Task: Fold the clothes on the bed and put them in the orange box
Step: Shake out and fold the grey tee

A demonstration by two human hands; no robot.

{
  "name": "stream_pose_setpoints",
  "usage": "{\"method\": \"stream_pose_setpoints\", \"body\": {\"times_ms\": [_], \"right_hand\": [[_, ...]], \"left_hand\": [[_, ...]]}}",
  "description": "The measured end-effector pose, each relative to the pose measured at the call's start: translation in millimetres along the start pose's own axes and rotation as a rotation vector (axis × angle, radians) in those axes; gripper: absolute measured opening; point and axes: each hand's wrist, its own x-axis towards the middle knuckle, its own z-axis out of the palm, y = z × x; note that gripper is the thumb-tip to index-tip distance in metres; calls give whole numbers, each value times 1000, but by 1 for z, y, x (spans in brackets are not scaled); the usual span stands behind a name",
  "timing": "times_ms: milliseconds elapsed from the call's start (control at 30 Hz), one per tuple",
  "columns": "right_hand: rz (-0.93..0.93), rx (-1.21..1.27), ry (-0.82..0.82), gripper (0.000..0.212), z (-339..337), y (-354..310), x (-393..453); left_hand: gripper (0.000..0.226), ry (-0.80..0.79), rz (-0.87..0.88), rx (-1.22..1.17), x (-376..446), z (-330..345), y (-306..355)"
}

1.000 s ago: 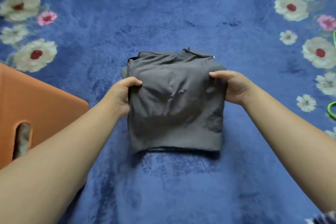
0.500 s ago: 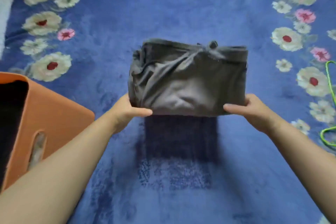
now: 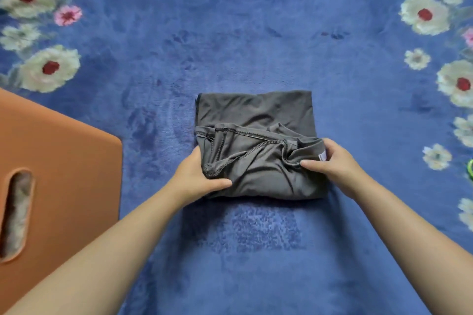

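Half a second ago the grey garment [image 3: 256, 146] was lifted off the bed with its lower edge held up; now it lies flat again at the centre of the frame, folded over on itself, its stitched hem edges bunched on top of the nearer half.

Filling the whole frame is the bed's blue plush cover [image 3: 243, 33], with white and pink flowers printed down the left and right edges and scuffed pile in the lower centre. Nothing of the room beyond the bed shows.

At the left edge stands the orange box [image 3: 64, 161], its near wall pierced by an oval handle slot; it sits well apart from the garment.

Both forearms reach in from the bottom corners. The left hand [image 3: 197, 179] grips the garment's lower left corner, thumb on top of the cloth. The right hand [image 3: 332, 161] pinches the bunched fabric at the right edge, beside a small pale label [image 3: 323, 157].

A sliver of something green [image 3: 470, 167] shows at the right edge.
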Motion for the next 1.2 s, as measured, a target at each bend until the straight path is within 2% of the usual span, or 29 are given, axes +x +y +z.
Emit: {"method": "stream_pose_setpoints", "body": {"times_ms": [67,100,167,200,267,367,400,467,500,533,600,667,767,833,900,1000,1100,1200], "right_hand": [[-35,105,-29,29,-3,-3,1],[-60,189,-59,29,-5,-2,0],[-78,392,-91,56,-15,-7,0],[-82,474,-100,57,-20,-12,-1],[-115,564,-140,20,-27,-22,2],[-155,539,-168,19,-28,-37,19],[-153,524,-143,27,-25,-45,27],[-136,518,-59,46,-20,-52,48],[-117,486,18,43,-17,-50,60],[-89,420,92,32,-12,-49,71],[-19,111,293,12,-5,-43,87],[14,-175,446,19,-1,-33,94],[11,-182,527,36,3,-33,89],[-66,-274,527,47,4,-34,82],[-235,-396,509,57,4,-35,76],[-412,-692,339,71,4,-38,75],[-468,-844,213,64,9,-47,84],[-334,-896,170,35,16,-72,97]], "left_hand": [[51,69,10,-53,0,3,6],[43,74,-3,-178,0,1,7],[44,42,-12,-529,0,-6,10],[51,20,-7,-666,2,-11,11],[64,-22,12,-800,7,-22,16],[61,-56,52,-885,23,-32,25],[59,-36,46,-929,31,-33,27],[41,46,-2,-1005,48,-31,24],[26,113,-50,-994,56,-28,21],[15,205,-121,-897,65,-25,17],[11,375,-248,-622,78,-19,8],[15,480,-329,-451,83,-17,3],[28,567,-245,-278,76,-19,14],[37,622,-73,-46,65,-19,23],[34,628,42,240,59,-16,26],[39,487,-18,468,69,-18,21],[35,372,-82,505,84,-24,24],[20,322,-98,423,87,-26,30]]}}
